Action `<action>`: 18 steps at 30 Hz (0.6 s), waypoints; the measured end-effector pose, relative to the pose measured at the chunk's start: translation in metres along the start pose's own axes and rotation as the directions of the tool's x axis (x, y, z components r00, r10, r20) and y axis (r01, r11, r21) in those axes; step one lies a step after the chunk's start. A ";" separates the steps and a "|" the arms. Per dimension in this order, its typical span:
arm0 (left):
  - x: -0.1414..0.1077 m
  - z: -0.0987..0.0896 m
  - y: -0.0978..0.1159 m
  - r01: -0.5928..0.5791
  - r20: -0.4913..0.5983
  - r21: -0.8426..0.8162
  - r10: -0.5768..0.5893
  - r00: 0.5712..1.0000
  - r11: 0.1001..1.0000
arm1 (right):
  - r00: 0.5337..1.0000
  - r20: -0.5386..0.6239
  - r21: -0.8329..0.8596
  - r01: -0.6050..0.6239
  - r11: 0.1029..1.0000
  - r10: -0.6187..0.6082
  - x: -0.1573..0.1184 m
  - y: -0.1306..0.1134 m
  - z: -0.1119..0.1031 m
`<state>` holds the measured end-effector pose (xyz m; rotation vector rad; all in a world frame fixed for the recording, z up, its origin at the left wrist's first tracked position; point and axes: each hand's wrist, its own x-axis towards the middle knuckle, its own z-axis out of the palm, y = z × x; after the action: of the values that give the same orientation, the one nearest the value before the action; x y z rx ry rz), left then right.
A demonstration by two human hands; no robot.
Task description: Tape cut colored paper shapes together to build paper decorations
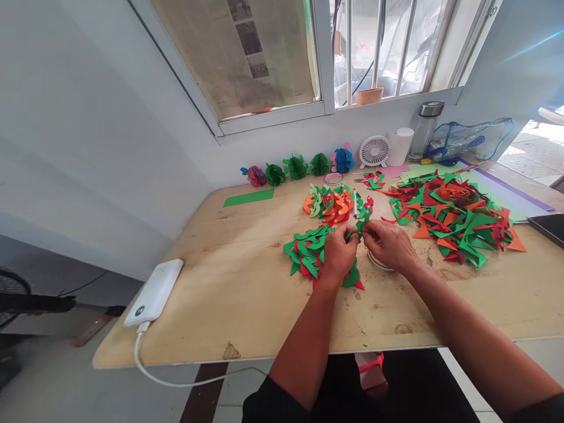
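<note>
Close together over the table, my left hand [341, 252] and my right hand [388, 243] pinch a small green paper piece [362, 224] between their fingertips. Its full shape is partly covered by the fingers. Under and beside my left hand lies a heap of green and red cut-out shapes [312, 249]. A white ring-shaped object [378, 263] sits below my right hand, mostly hidden by it. Just beyond the hands are orange, red and green curved cut-outs [331, 204] and a white pen [355, 202].
A big pile of red, green and orange scraps [458, 214] covers the right side. Along the wall stand honeycomb paper figures [296, 167], a small white fan [374, 151] and a glass bottle [426, 132]. At left are a green strip [249, 198] and a cabled power bank [154, 292].
</note>
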<state>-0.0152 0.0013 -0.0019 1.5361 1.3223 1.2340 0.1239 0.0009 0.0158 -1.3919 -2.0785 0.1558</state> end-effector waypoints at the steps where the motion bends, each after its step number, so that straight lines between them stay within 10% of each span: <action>1: 0.000 0.000 0.000 -0.005 0.003 0.006 0.005 1.000 1.000 | 1.000 -0.010 -0.005 0.004 1.000 -0.004 0.000 0.000 0.000; 18: -0.001 0.001 0.004 -0.047 0.012 0.095 0.046 0.999 0.994 | 0.989 -0.051 -0.254 0.122 0.959 -0.139 0.000 -0.003 0.000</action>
<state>-0.0135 -0.0008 0.0012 1.6461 1.3633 1.2053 0.1220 -0.0007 0.0168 -1.3757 -2.1820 -0.2145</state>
